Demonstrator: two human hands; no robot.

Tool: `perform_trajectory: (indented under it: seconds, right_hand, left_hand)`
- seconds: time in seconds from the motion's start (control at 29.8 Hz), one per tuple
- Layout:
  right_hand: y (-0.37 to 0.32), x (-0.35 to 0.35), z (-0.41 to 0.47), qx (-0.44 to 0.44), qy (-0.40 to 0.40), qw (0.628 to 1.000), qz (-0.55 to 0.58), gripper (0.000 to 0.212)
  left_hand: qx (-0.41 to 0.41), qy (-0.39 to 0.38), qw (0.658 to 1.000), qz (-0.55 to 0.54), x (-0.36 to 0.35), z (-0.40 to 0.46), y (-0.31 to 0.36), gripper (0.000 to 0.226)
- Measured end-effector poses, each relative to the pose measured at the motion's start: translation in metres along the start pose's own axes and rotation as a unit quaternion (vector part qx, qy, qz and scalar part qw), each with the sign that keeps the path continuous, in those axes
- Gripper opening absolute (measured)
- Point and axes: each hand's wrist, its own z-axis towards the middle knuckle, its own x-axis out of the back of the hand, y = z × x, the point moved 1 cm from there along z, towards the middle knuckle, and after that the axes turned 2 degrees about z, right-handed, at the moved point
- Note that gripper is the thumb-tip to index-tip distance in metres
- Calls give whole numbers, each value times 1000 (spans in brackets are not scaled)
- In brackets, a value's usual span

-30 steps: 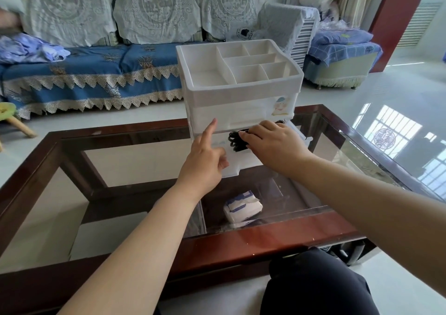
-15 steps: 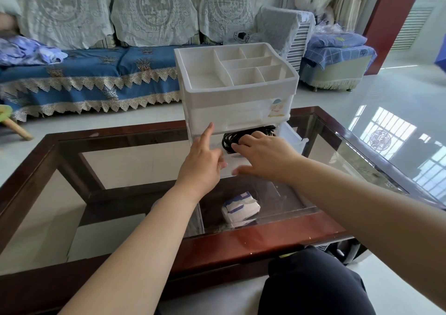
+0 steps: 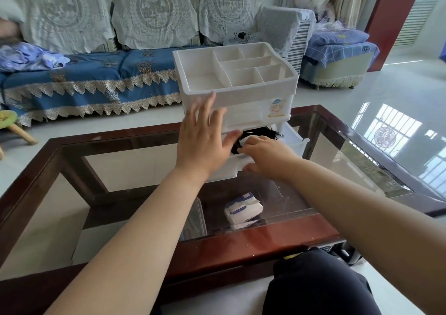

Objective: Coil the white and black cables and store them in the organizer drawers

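- Two bare forearms reach forward from the near edge over the glass-topped bench, whose dark red wooden frame surrounds the pane; a blue-and-white packet lies on the shelf beneath the glass.
- Right hand: palm down at the front of the open lower drawer, fingers curled together over the drawer's front edge and touching the black cable; whether they clamp the cable cannot be told.
- Black cable: coiled into a bundle lying inside the pulled-out lower drawer, its long axis running left to right across the drawer; most of the coil is hidden behind the right hand. No end direction is distinguishable.
- Left hand: flat and empty, fingers spread apart and pointing up against the organizer's front face, the thumb extended toward the cable.
- Organizer: white, standing on the bench, top tray divided into compartments, a cartoon sticker on its upper drawer front.
- Change from half a second ago: the left hand has opened from a single pointing finger into a flat spread palm and has risen onto the organizer's front; the right hand has drawn back toward the drawer's front edge.
- Background: a sofa with blue cover and lace drapes.
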Motion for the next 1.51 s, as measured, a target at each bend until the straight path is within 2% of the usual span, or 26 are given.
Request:
perform_trajectory:
  seconds: [0.13, 0.3, 0.5, 0.57, 0.7, 0.8, 0.87, 1.01, 1.21, 1.44, 1.51]
  right_hand:
    - [0, -1, 0, 1, 7, 1000, -18, 52]
    - [8, 2, 18, -3, 15, 998, -62, 47]
    - [3, -6, 36, -26, 92, 993, -64, 41]
    - [3, -13, 33, -43, 124, 991, -39, 44]
    - [2, -17, 27, -83, 197, 972, 101, 48]
    - [5, -13, 29, -170, 258, 946, 95, 48]
    - [6, -10, 34, -215, 260, 939, 71, 57]
    - [3, -8, 47, -249, 257, 931, 64, 65]
    - [-1, -16, 46, -277, 264, 920, 82, 60]
    - [-27, 0, 22, -207, 257, 909, 256, 34]
    - [-41, 17, 4, -181, 250, 880, 360, 28]
  left_hand:
    - [29, -47, 997, 59, 0, 29, -13, 60]
    - [30, -41, 995, 80, 7, 39, -6, 58]
    - [14, -54, 993, 102, 12, 35, -5, 63]
    - [15, -62, 992, 107, 11, 34, -7, 66]
    - [15, -69, 991, 117, 9, 35, -8, 69]
    - [28, -71, 992, 96, 11, 35, -6, 67]
    - [33, -66, 993, 87, 14, 35, -3, 66]
    - [29, -64, 994, 88, 15, 34, 0, 66]
    - [29, -83, 992, 93, 12, 34, -3, 70]
    - [-13, -66, 997, 29, 8, 15, -23, 67]
    - [-3, -54, 998, -21, 8, 5, -23, 63]
